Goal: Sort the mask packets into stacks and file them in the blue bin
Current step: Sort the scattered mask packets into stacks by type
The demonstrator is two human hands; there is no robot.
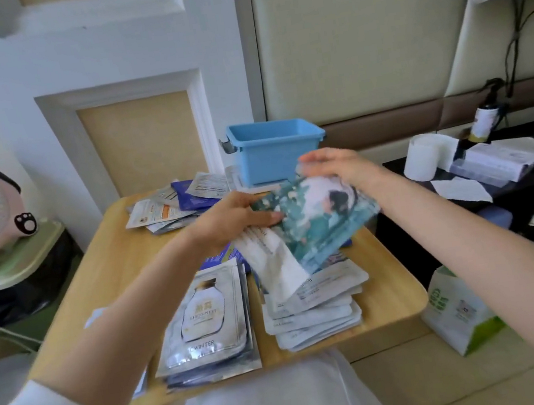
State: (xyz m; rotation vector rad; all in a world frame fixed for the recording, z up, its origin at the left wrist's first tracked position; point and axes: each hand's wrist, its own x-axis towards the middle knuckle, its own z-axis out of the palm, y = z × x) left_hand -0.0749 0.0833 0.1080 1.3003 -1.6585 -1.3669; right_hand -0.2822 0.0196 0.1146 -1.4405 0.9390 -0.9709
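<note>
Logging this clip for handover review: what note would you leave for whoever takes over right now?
Both the left hand and right hand grip a teal-fronted bundle of packets above the table.
Done: silver stack and white stack lie side by side near the person.
Left: place the bundle, sort the loose packets by the blue bin, file all stacks; no packets show in the bin.

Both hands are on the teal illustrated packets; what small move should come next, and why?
Probably lower the teal illustrated packets onto bare light wooden table as their own stack: the left hand and right hand hold them in the air, and neither the silver foil stack nor the white packet stack matches them.
</note>
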